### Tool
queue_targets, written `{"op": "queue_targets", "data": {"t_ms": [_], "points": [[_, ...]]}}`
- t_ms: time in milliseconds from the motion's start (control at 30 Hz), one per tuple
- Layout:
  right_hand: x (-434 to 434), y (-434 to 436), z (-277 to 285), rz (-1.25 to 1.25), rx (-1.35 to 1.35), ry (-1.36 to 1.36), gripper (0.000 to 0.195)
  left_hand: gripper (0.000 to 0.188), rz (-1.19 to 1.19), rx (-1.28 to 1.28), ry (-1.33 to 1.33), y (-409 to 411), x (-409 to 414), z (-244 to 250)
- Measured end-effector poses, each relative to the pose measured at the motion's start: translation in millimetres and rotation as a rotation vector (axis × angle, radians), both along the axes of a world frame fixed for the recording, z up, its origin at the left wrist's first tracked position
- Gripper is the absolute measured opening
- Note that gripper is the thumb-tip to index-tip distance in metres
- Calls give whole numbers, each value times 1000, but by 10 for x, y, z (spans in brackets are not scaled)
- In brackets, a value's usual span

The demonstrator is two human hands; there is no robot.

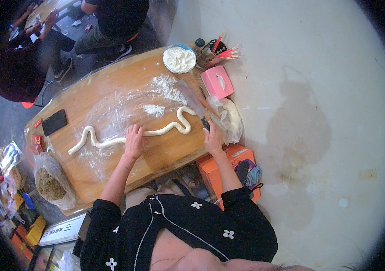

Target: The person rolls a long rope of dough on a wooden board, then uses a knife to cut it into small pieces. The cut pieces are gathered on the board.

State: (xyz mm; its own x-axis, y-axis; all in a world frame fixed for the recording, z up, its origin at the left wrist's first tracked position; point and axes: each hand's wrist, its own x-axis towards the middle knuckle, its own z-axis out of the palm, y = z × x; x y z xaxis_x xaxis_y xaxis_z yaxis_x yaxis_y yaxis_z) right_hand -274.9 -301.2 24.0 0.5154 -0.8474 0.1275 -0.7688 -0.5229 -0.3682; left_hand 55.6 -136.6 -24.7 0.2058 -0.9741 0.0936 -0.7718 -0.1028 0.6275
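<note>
A long, winding dough rope [168,129] lies across the floured wooden table [138,78]. My left hand [135,139] is over the middle of the rope, its fingers curled on the dough and covering part of it. At the table's right side, my right hand [213,138] grips the black handle of a kitchen knife [192,96]. The broad blade points away from me, above the table, close to the rope's right-hand bend. Loose white flour [167,88] is scattered beyond the rope.
Far right stand a bowl of flour [179,59], a chopstick holder [209,56], a pink tissue box [217,82] and bagged dough [232,117]. On the left are a phone [54,122] and a bag of brown filling [52,181]. Two people [20,71] sit beyond; a wall [314,101] borders the right.
</note>
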Motion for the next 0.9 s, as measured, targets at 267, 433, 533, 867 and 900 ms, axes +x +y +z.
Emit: {"op": "queue_targets", "data": {"t_ms": [267, 433, 533, 867, 900], "points": [[-45, -62, -192, 31, 142, -143, 39, 31, 31, 48, 19, 185, 73, -58], [-9, -90, -184, -142, 118, 79, 39, 33, 93, 59, 72, 330, 176, 7], [50, -141, -260, -290, 130, 233, 42, 31, 103, 75, 75, 383, 212, 33], [1221, -400, -323, 382, 143, -81, 59, 29, 314, 161, -48, 1386, 794, 27], [1370, -599, -410, 427, 117, -70, 59, 29, 361, 195, -69, 1542, 904, 8]]}}
